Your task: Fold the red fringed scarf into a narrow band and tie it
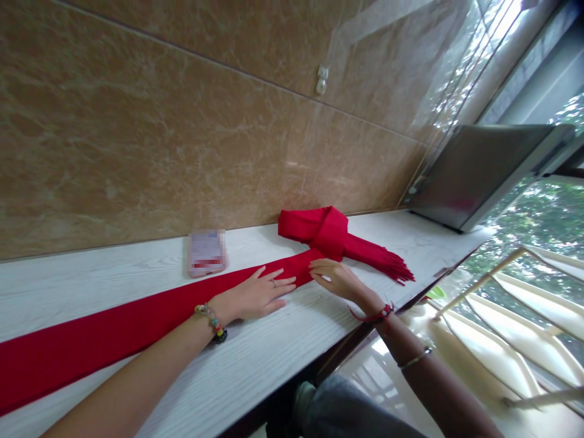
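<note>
A long red scarf (137, 317) runs across the white wood-grain counter (255, 359), its left part laid out flat. Toward the right it is looped over itself in a folded knot (329, 234), and a fringed end (385, 260) sticks out past the loop. My left hand (260, 293) rests palm down on the flat strip, fingers spread, with a ring on one finger. Just below the knot, my right hand (340, 280) is at the scarf's near edge. Its fingers are slightly bent and apart from the thumb, with no cloth visibly gripped.
A phone (207, 252) with a blurred screen lies behind the scarf, near the brown marbled tile wall (182, 134). At the counter's far right stands a grey metallic box-like appliance (493, 170). Beyond the front edge is a cream slatted rack (502, 328).
</note>
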Tool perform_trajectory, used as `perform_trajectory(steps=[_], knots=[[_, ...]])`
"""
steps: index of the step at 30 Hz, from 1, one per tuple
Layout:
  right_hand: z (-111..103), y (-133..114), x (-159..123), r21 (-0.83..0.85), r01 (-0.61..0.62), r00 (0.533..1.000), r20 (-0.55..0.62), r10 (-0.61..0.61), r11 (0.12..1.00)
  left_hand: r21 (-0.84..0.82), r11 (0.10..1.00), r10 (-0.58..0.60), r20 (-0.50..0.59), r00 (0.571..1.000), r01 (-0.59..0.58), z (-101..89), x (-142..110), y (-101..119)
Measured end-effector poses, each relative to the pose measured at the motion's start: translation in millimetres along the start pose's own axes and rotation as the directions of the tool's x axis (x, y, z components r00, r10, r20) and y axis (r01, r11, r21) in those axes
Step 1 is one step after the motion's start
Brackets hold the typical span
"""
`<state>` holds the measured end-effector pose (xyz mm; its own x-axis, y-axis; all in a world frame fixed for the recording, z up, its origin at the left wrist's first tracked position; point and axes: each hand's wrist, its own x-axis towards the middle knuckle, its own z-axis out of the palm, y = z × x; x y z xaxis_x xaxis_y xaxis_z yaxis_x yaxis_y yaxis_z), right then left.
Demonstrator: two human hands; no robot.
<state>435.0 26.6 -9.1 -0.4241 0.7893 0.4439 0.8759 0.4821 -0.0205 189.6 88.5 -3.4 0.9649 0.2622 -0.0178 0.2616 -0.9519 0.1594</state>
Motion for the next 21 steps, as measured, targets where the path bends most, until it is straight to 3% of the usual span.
perform_trajectory(steps=[3,8,11,16,19,21], knots=[[6,-9,13,-0.029,-0.143,0.989,-0.032,0.142,0.989,0.005,1.0,0.002,-0.013,1.0,-0.002,-1.4,2,2],[30,-14,24,-0.187,-0.147,0.964,0.193,0.183,0.971,0.026,0.999,-0.038,-0.043,0.998,0.04,3.1,-3,1],[38,-5,14,-0.267,-0.115,0.963,0.208,0.173,0.957,0.044,0.982,-0.18,-0.064,0.982,0.183,7.0,-27,-3],[34,10,-3,-0.318,0.026,0.978,0.205,0.042,0.948,0.052,0.914,-0.399,-0.056,0.915,0.401,4.8,-90,1],[27,-2,10,-0.282,-0.12,0.978,0.133,0.163,0.952,0.037,0.888,-0.459,0.008,0.889,0.458,-3.5,-114,11],[25,-22,29,-0.199,-0.18,0.975,0.092,0.202,0.963,0.042,0.876,-0.48,-0.007,0.877,0.48,-8.8,-120,18]])
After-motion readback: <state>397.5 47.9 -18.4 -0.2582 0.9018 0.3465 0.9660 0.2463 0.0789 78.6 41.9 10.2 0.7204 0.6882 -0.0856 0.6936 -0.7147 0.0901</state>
